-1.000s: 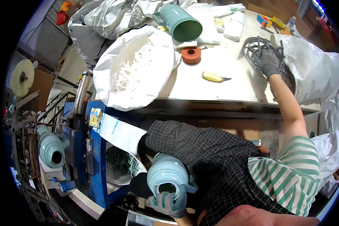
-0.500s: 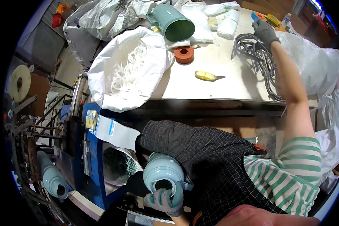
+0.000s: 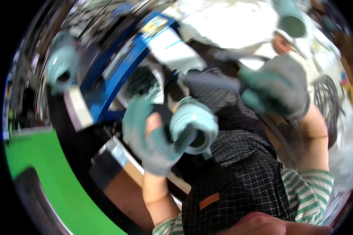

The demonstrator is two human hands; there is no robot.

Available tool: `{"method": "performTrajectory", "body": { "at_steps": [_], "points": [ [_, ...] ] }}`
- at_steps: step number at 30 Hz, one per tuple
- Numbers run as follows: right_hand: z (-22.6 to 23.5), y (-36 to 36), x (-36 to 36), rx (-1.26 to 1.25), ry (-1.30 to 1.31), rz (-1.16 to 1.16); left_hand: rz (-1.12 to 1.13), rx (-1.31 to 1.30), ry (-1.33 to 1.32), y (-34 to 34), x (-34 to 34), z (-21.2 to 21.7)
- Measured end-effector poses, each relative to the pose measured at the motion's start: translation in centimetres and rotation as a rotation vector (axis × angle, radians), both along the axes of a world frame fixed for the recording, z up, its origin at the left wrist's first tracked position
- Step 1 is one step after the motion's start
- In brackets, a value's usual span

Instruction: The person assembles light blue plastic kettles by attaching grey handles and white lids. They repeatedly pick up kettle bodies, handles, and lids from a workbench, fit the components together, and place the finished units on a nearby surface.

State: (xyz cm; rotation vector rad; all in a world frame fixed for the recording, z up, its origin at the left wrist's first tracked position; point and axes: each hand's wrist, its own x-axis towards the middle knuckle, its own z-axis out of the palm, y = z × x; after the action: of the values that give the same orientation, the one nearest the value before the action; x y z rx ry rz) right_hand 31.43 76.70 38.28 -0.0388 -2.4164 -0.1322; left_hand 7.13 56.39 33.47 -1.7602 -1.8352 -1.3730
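A light blue-green plastic pipe fitting [image 3: 200,117], with a round open mouth, rests by my lap against the dark checked apron. My left hand [image 3: 147,135], in a grey glove with green-coated fingers, is at its left side. Its fingers stretch upward and apart, and the thumb reaches across the fitting near the mouth. My right hand [image 3: 278,86], gloved alike, is raised to the right of the fitting, its fingers curled and smeared by motion. A blurred long grey strip [image 3: 211,81] runs leftward from those fingertips; its kind is unclear.
A blue metal frame [image 3: 121,74] stands at the left, with a bin [image 3: 145,82] of dark scraps beside it. Another blue-green fitting [image 3: 62,64] lies farther left. Grey cord [image 3: 325,94] and an orange-brown tape roll [image 3: 281,43] are on the table at the right.
The view has swung left. My right hand has come back from the table's far right toward my lap. My left hand has loosened from the fitting's mouth and its fingers have spread.
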Motion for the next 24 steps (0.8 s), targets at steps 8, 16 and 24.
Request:
{"method": "performTrajectory", "body": {
  "at_steps": [8, 16, 24],
  "points": [
    [-4.7, -7.7, -9.6, -0.701, 0.13, 0.522, 0.298, 0.062, -0.499, -6.3, -7.6, -5.8],
    [-10.4, -9.6, -10.1, -0.838, -0.085, 0.639, -0.018, 0.431, -1.3, -5.1, -5.4, -11.8],
    [-8.4, -8.1, -7.6, -0.881, -0.271, 0.608, -0.473, 0.484, -1.775, -3.9, -1.5, -13.1]
  ]
}}
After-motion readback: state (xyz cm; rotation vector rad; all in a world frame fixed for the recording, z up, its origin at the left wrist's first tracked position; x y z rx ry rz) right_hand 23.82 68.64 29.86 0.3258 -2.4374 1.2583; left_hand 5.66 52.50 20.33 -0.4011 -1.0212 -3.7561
